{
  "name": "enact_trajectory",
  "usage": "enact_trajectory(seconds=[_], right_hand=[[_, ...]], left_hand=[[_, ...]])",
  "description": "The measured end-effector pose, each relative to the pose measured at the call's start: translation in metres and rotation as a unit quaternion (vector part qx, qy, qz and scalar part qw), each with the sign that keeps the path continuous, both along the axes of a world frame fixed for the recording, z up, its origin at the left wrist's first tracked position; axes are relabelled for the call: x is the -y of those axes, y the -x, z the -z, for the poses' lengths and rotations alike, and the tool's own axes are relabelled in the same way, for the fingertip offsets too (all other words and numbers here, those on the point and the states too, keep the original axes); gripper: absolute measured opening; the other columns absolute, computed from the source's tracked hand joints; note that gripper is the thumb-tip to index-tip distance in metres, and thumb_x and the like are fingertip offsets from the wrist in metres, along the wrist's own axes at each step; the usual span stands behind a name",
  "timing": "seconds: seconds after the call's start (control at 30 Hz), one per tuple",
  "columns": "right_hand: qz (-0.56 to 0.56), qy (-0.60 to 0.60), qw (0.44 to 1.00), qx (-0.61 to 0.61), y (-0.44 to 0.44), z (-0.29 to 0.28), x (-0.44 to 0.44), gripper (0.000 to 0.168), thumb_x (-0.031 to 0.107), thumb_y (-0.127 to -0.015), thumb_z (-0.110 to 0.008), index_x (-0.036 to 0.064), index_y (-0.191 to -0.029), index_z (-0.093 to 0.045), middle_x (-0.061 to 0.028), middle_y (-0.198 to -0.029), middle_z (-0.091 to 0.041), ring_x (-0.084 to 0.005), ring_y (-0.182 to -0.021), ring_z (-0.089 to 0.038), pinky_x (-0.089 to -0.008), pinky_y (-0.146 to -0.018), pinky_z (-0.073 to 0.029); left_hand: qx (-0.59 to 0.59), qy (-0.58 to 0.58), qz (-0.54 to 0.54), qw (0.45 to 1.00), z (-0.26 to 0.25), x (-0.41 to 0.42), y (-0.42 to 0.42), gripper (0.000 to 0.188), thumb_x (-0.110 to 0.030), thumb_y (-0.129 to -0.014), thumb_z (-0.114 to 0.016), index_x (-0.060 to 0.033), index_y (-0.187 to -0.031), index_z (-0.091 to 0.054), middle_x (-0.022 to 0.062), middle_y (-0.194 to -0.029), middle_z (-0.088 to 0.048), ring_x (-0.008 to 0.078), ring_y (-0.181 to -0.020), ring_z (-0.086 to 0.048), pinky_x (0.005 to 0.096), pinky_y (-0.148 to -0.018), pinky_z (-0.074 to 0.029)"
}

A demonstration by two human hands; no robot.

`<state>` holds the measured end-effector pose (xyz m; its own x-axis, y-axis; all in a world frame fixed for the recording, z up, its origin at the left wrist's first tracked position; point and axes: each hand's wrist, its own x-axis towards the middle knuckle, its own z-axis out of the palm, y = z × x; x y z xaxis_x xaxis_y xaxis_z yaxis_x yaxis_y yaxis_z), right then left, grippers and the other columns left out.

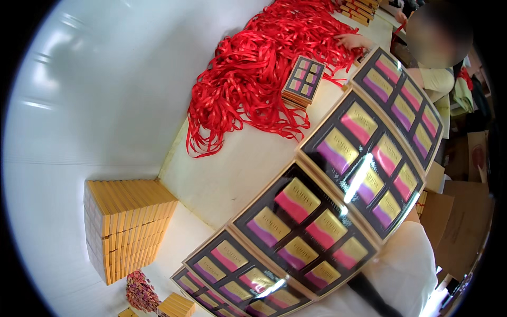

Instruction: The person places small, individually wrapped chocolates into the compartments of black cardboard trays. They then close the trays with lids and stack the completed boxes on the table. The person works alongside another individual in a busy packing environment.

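Observation:
Neither of my hands is in view. Right before me, a curved row of flat chocolate boxes (277,224) crosses the picture diagonally, close to the camera. Each box has a clear glossy lid, a dark insert and gold, pink and purple wrapped pieces; they bear the Godiva name. What supports the row is hidden. Behind it, a short stack of similar boxes (304,77) lies on the white table (222,174), against a big tangled heap of red satin ribbon (253,71).
A block of gold-edged boxes (130,226) stands against the white wall (99,99). Near it lie a pile of small reddish pieces (140,291) and a smaller gold block (176,305). A co-worker's hand (350,41) touches the ribbon. Cardboard cartons (463,218) stand at right.

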<state>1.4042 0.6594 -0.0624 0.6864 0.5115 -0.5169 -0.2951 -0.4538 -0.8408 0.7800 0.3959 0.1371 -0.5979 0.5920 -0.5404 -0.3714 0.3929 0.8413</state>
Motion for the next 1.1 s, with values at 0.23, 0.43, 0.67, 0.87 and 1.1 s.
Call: enact_trajectory(seconds=[0.23, 0.43, 0.67, 0.87, 1.1], right_hand=[[0.076, -0.162, 0.981, 0.081, -0.064, -0.069, 0.012, 0.023, 0.021, -0.097, -0.054, 0.004, -0.111, -0.061, -0.0048, -0.101, -0.063, -0.0134, -0.092, -0.057, -0.0281, -0.08, -0.046], [0.036, -0.324, 0.763, 0.559, 0.003, -0.332, 0.063, 0.023, 0.014, -0.097, -0.053, 0.0, -0.114, -0.059, -0.0072, -0.112, -0.059, -0.0161, -0.103, -0.055, -0.0276, -0.09, -0.042], [-0.362, -0.206, 0.558, 0.718, 0.123, -0.423, 0.036, 0.049, 0.042, -0.098, -0.047, 0.015, -0.138, -0.048, -0.0115, -0.146, -0.042, -0.0295, -0.137, -0.035, -0.0441, -0.111, -0.027], [-0.422, -0.08, 0.577, 0.694, 0.111, -0.423, -0.005, 0.062, 0.055, -0.095, -0.039, 0.007, -0.134, -0.05, -0.0148, -0.138, -0.048, -0.033, -0.131, -0.04, -0.0476, -0.109, -0.025], [-0.33, 0.007, 0.565, 0.756, 0.09, -0.397, -0.028, 0.065, 0.065, -0.093, -0.036, 0.023, -0.142, -0.045, -0.0044, -0.145, -0.044, -0.0243, -0.134, -0.039, -0.0541, -0.106, -0.027]], left_hand=[[0.118, 0.05, 0.104, 0.986, 0.036, 0.007, -0.058, 0.063, -0.055, -0.091, -0.051, -0.0111, -0.136, -0.048, 0.0092, -0.137, -0.052, 0.0288, -0.126, -0.049, 0.0552, -0.106, -0.037], [0.256, 0.029, 0.25, 0.933, 0.066, -0.025, -0.134, 0.064, -0.055, -0.091, -0.051, -0.011, -0.137, -0.047, 0.0092, -0.137, -0.052, 0.0288, -0.126, -0.049, 0.0551, -0.106, -0.037], [0.42, -0.037, 0.346, 0.838, 0.094, -0.119, -0.257, 0.064, -0.055, -0.091, -0.051, -0.0109, -0.137, -0.047, 0.0093, -0.138, -0.052, 0.0288, -0.126, -0.048, 0.0551, -0.106, -0.037], [0.445, -0.04, 0.332, 0.831, 0.12, -0.179, -0.304, 0.064, -0.055, -0.091, -0.051, -0.0108, -0.138, -0.046, 0.0094, -0.138, -0.051, 0.0289, -0.126, -0.048, 0.055, -0.106, -0.037], [0.413, -0.026, 0.341, 0.844, 0.139, -0.198, -0.325, 0.065, -0.055, -0.091, -0.051, -0.0107, -0.138, -0.046, 0.0095, -0.138, -0.051, 0.0289, -0.126, -0.048, 0.0549, -0.106, -0.037]])
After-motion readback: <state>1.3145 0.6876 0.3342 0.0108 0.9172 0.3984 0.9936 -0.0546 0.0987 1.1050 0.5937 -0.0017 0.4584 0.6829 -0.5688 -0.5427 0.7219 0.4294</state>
